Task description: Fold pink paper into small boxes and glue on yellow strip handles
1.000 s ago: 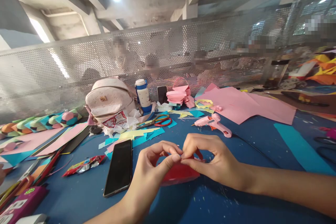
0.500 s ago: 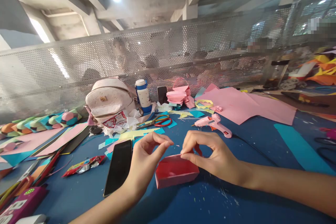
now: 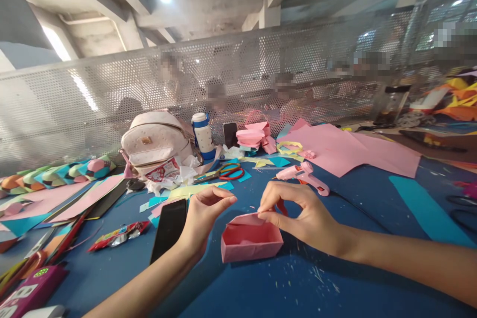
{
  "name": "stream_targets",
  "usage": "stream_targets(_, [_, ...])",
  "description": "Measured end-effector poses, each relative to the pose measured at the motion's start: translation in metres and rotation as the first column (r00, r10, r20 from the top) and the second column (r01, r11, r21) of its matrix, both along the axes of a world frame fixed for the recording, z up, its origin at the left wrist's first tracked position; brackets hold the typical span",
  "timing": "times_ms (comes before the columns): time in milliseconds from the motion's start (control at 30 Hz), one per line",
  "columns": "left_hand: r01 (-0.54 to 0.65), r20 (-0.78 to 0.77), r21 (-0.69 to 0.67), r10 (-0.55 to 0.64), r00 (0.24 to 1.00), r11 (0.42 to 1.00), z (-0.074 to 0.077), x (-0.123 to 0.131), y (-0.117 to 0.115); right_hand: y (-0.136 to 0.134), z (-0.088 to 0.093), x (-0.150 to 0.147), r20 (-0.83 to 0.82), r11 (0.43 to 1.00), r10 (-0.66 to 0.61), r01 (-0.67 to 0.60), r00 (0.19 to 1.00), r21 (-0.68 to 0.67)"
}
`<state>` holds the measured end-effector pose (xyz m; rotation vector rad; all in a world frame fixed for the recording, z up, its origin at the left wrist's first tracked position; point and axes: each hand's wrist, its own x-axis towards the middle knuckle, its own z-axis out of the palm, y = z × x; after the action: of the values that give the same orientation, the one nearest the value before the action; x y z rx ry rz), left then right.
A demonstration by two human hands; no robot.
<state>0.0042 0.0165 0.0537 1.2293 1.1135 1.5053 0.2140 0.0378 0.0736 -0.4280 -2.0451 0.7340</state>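
Note:
A small open pink paper box [image 3: 253,252] sits on the blue table in front of me, with its inside showing deeper red. Along its back edge a flap [image 3: 246,219] leans up and inward. My right hand [image 3: 301,213] is closed in a pinch at the right end of that flap, thumb and forefinger on the paper. To the left of the box and apart from it, my left hand [image 3: 204,216] has thumb and forefinger pressed together in the air. Whatever its fingertips may hold is too small to see. A pink glue gun [image 3: 305,175] lies behind my right hand.
Left of the box are a black phone [image 3: 167,228], partly under my left forearm, and a snack packet [image 3: 119,235]. Scissors [image 3: 223,171], paper scraps, a backpack [image 3: 158,139] and a bottle [image 3: 203,134] stand behind. Pink sheets [image 3: 346,149] lie at back right.
My left hand has moved a little left, away from the box. My right fingertips have risen slightly, and the back flap of the box now shows raised and leaning inward.

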Motion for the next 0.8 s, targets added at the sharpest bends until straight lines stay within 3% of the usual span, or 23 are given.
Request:
stream_targets(300, [0.032, -0.125, -0.042, -0.038, 0.991, 0.999, -0.006, -0.001, 0.003, 0.002, 0.002, 0.0, 0.001, 1.0, -0.001, 0.001, 1.0, 0.006])
stream_targets(500, [0.054, -0.238, 0.087, -0.032, 0.971, 0.995, -0.008, -0.006, 0.002, 0.007, 0.003, 0.003, -0.001, 0.998, -0.035, 0.035, 0.999, -0.046])
stream_targets(600, [0.14, -0.358, 0.118, -0.089, 0.929, 0.983, -0.002, -0.005, -0.001, 0.008, 0.004, 0.003, 0.01, 0.995, -0.057, 0.058, 0.998, -0.078])
stream_targets(700, [0.161, -0.457, 0.093, -0.102, 0.884, 0.982, 0.004, -0.007, -0.012, 0.007, 0.006, 0.005, 0.002, 0.993, -0.069, 0.069, 0.998, -0.091])
stream_targets(800, [0.081, -0.489, 0.058, -0.043, 0.871, 0.995, 0.004, -0.016, -0.041, 0.007, 0.01, 0.009, -0.008, 0.994, -0.064, 0.063, 0.998, -0.092])
